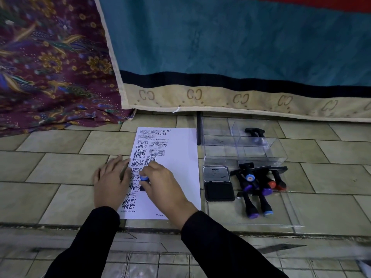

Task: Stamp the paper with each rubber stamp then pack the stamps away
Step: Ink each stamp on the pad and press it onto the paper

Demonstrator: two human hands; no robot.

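A white sheet of paper (176, 167) lies on the tiled floor, its left half covered with black stamp prints. My right hand (162, 185) grips a black rubber stamp with a blue cap (144, 178) and holds it down on the paper near the sheet's left side. My left hand (111, 181) lies flat on the paper's left edge, fingers straight. To the right, an open ink pad (219, 190) sits beside a pile of several black stamps (259, 184) with blue, purple and red caps. One more stamp (255, 135) lies inside a clear plastic box (243, 145).
A teal cloth with a beige border (220, 57) hangs at the back, and a patterned maroon fabric (50, 67) lies at the back left. A clear plastic lid (289, 213) lies under the stamp pile. A step edge (180, 231) runs across the floor near me.
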